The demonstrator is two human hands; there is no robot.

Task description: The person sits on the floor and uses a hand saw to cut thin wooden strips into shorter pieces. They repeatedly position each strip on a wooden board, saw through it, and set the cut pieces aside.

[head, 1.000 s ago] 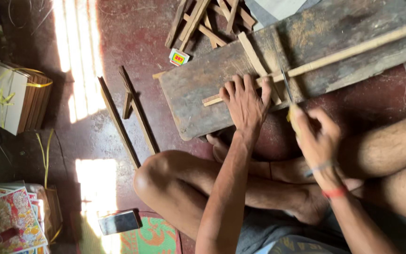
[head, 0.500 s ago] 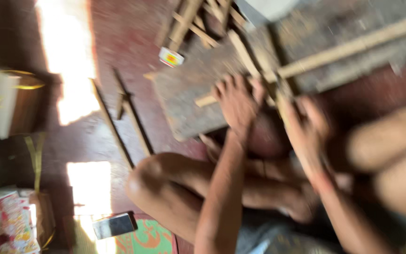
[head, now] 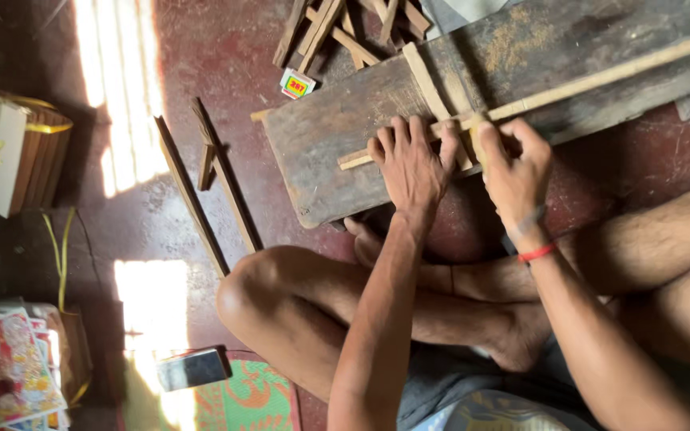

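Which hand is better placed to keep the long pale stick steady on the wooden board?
Left, probably. The left hand lies flat across the long pale stick on the wooden board, while the right hand is curled at the crossing.

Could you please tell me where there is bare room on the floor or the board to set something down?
Free: the weathered grey wooden board left of the left hand, and the red floor between the sunlit stripes and the pile of short wooden sticks. Crowded: around the long pale wooden strip by the right hand.

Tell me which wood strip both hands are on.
The long pale strip lying across the plank, under the left hand and right hand; the other strips lie untouched.
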